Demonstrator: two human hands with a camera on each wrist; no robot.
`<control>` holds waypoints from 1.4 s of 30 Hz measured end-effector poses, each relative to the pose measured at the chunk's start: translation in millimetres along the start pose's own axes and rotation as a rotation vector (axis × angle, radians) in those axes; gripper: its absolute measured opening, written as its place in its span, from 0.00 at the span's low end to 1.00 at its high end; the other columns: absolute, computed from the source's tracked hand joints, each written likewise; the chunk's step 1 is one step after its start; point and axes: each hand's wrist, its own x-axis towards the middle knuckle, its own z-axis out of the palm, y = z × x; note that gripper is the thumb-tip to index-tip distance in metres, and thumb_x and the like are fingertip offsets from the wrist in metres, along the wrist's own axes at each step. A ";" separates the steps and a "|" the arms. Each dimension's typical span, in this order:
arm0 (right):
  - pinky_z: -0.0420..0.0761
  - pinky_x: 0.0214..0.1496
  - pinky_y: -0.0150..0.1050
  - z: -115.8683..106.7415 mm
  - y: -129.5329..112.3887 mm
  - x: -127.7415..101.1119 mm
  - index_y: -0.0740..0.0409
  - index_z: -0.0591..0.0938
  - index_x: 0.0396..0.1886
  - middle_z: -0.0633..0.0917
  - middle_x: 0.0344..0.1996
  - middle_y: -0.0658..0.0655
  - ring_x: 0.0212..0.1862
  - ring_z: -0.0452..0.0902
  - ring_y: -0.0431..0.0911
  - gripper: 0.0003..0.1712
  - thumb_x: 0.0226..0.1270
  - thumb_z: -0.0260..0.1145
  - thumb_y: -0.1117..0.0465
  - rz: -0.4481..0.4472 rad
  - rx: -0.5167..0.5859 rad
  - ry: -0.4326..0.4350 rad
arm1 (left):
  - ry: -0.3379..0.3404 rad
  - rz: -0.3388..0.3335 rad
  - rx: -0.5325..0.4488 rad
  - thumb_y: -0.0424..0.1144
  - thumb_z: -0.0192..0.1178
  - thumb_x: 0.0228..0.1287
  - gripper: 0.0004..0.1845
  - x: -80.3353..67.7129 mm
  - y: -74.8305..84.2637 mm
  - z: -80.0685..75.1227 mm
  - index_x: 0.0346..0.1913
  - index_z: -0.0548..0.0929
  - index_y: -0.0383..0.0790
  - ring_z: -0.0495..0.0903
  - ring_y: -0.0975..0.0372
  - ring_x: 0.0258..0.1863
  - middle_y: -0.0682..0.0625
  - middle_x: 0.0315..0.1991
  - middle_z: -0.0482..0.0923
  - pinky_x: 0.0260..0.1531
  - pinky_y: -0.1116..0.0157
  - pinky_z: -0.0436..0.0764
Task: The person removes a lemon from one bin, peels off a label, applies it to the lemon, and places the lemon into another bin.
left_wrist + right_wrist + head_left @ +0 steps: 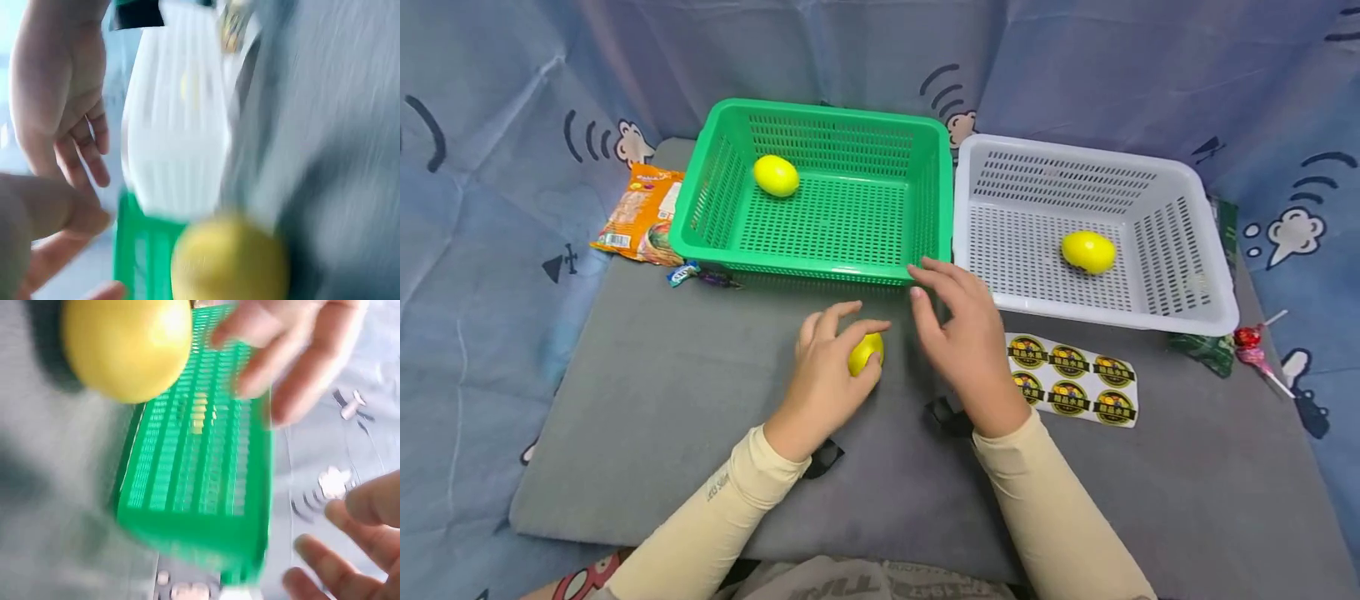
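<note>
This is a curtained-off nook (cartoon-printed cloth (880,50) hangs round a grey tabletop (677,392)).

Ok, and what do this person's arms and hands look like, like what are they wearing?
Both forearms are in snug, plain cream sleeves, left and right, ending at the wrists. The left one has small dark lettering near its cuff. The left hand and right hand are ungloved. A black piece shows beside each wrist; I can't tell what it is.

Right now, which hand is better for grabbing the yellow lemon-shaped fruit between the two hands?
Probably the left hand: it's close beside the yellow lemon-shaped fruit. The right hand is farther off, near a corner of the green plastic basket.
</note>
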 end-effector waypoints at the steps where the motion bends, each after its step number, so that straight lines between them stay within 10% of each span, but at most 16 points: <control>1: 0.67 0.72 0.60 -7.6 3.3 -7.3 0.59 0.88 0.62 0.84 0.63 0.60 0.68 0.75 0.60 0.17 0.79 0.65 0.62 0.013 0.015 0.033 | 0.035 0.057 0.006 0.34 0.69 0.68 0.16 -2.8 4.6 4.2 0.57 0.91 0.47 0.70 0.43 0.63 0.42 0.67 0.75 0.59 0.43 0.72; 5: 0.74 0.62 0.57 -37.2 22.0 -40.3 0.60 0.88 0.60 0.87 0.55 0.60 0.57 0.80 0.58 0.15 0.79 0.64 0.63 0.169 0.018 0.064 | -0.008 0.179 -0.013 0.35 0.70 0.69 0.11 -10.1 21.9 26.8 0.52 0.91 0.47 0.75 0.49 0.58 0.45 0.60 0.79 0.58 0.49 0.73; 11: 0.77 0.41 0.49 -62.3 46.3 -79.0 0.62 0.83 0.66 0.85 0.50 0.63 0.43 0.80 0.54 0.22 0.83 0.61 0.54 0.476 -0.123 -0.182 | -0.222 0.024 0.081 0.43 0.68 0.71 0.20 -7.7 37.3 65.6 0.64 0.86 0.53 0.68 0.53 0.58 0.47 0.62 0.76 0.49 0.55 0.68; 24: 0.74 0.43 0.50 -52.7 68.1 -91.8 0.68 0.83 0.64 0.83 0.44 0.61 0.41 0.78 0.54 0.23 0.82 0.62 0.55 0.560 -0.124 -0.361 | -0.199 -0.086 0.183 0.44 0.71 0.71 0.23 20.4 45.9 110.3 0.66 0.82 0.54 0.68 0.56 0.48 0.52 0.47 0.78 0.45 0.59 0.64; 31: 0.75 0.42 0.46 -56.1 72.7 -92.2 0.66 0.82 0.66 0.83 0.44 0.60 0.42 0.79 0.52 0.24 0.83 0.61 0.53 0.587 -0.101 -0.361 | -0.201 -0.068 -0.164 0.24 0.69 0.63 0.24 29.8 44.1 111.5 0.60 0.85 0.46 0.71 0.58 0.45 0.47 0.42 0.77 0.43 0.68 0.72; 38: 0.74 0.39 0.42 -60.7 67.0 -94.6 0.59 0.84 0.65 0.84 0.44 0.58 0.39 0.76 0.49 0.24 0.82 0.61 0.48 0.629 -0.099 -0.224 | -0.248 -0.356 -0.577 0.22 0.71 0.59 0.29 30.5 46.4 111.8 0.63 0.85 0.46 0.77 0.69 0.32 0.47 0.59 0.69 0.31 0.74 0.78; 42: 0.72 0.35 0.36 -64.8 58.5 -96.4 0.55 0.87 0.61 0.83 0.40 0.54 0.34 0.74 0.44 0.20 0.81 0.64 0.49 0.602 -0.075 -0.117 | -0.277 -0.438 -0.766 0.18 0.64 0.61 0.29 23.4 47.5 100.0 0.64 0.85 0.42 0.73 0.65 0.20 0.50 0.45 0.79 0.21 0.73 0.71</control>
